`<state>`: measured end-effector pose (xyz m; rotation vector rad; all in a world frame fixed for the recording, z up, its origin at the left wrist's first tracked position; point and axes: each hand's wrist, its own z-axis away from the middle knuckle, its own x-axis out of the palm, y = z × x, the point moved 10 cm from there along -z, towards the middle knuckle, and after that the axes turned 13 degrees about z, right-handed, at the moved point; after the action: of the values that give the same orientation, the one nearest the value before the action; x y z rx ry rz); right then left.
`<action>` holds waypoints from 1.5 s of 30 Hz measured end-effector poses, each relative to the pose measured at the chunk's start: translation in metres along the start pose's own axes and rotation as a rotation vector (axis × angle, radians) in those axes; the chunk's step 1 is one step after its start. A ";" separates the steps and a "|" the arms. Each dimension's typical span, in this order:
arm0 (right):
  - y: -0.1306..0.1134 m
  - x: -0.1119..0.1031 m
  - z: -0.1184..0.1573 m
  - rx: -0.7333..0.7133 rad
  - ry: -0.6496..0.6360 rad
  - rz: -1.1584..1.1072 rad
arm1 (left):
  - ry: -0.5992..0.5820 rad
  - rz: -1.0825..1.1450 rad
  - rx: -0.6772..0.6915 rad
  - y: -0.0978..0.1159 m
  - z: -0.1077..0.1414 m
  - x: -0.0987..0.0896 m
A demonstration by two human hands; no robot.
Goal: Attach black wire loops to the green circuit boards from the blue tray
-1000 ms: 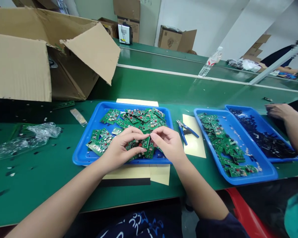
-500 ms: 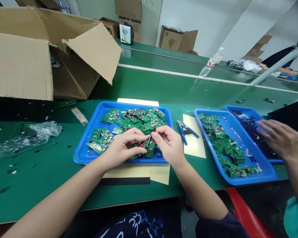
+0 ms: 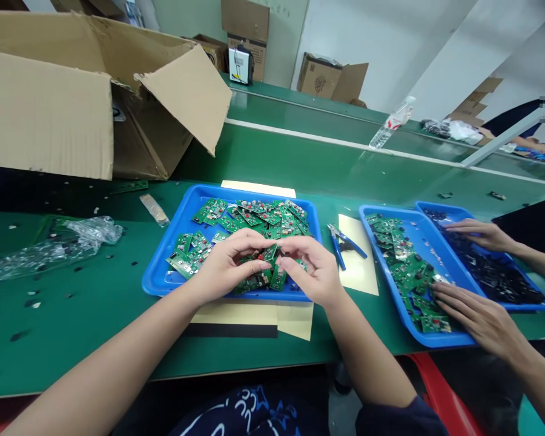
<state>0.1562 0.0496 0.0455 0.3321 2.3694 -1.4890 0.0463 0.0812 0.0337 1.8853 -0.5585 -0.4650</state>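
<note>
Over the front of a blue tray (image 3: 157, 269) my two hands meet at the fingertips. A small green circuit board (image 3: 269, 253) is pinched between the thumb and fingers of my left hand (image 3: 234, 260). My right hand (image 3: 315, 269) has its fingers curled at the board's right end, and what its fingertips grip is hidden. Many green circuit boards (image 3: 188, 257) with red and black parts lie piled in the tray around both hands. Blue-handled cutters (image 3: 345, 245) lie partly open on yellow paper (image 3: 361, 272) right of the tray.
Another person's hands (image 3: 485, 318) reach into a second blue tray (image 3: 461, 272) of boards and a third with black parts (image 3: 495, 272). A large open cardboard box (image 3: 45, 115) stands at the left, above crumpled plastic (image 3: 91, 233). A bottle (image 3: 390, 124) stands behind.
My right fingers have shifted across the top of the held board. The other person's one hand moved left over the black parts, and a second hand has come onto the boards.
</note>
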 end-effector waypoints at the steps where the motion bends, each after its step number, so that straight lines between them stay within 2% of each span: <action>1: 0.004 0.002 0.000 0.036 -0.034 -0.085 | 0.017 -0.047 0.047 0.005 0.000 -0.002; 4: 0.008 0.008 -0.001 0.073 -0.124 -0.323 | 0.097 -0.197 0.166 0.019 0.002 -0.009; 7: 0.019 0.009 -0.004 0.165 -0.105 -0.451 | 0.150 -0.313 0.260 0.031 0.005 -0.014; 9: 0.033 0.010 -0.004 0.293 -0.060 -0.484 | 0.132 -0.396 0.323 0.037 0.006 -0.011; 12: 0.046 0.024 0.001 0.459 -0.144 -0.503 | 0.088 -0.509 0.401 0.042 0.009 -0.003; 15: 0.046 0.035 0.007 0.504 -0.236 -0.486 | 0.078 -0.566 0.450 0.043 0.011 0.000; 19: 0.043 0.038 0.009 0.502 -0.253 -0.504 | 0.083 -0.598 0.481 0.044 0.012 0.002; 25: 0.043 0.047 0.010 0.553 -0.299 -0.620 | 0.122 -0.545 0.405 0.039 0.009 -0.004; 32: 0.047 0.066 0.016 0.631 -0.390 -0.799 | 0.147 -0.324 0.211 0.017 0.005 -0.012; 34: 0.049 0.065 0.014 0.614 -0.358 -0.779 | 0.147 -0.207 0.115 0.007 0.003 -0.013; 38: 0.050 0.052 0.008 0.536 -0.205 -0.664 | 0.093 -0.038 -0.021 -0.006 0.001 -0.008; 42: 0.050 0.047 0.007 0.519 -0.170 -0.574 | 0.063 -0.007 -0.089 -0.010 0.001 -0.004; 45: 0.049 0.041 0.005 0.497 -0.159 -0.455 | 0.041 -0.077 -0.107 -0.008 0.002 0.000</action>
<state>0.1367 0.0672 -0.0127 -0.2312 2.0049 -2.2181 0.0463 0.0827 0.0257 1.8149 -0.4266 -0.4957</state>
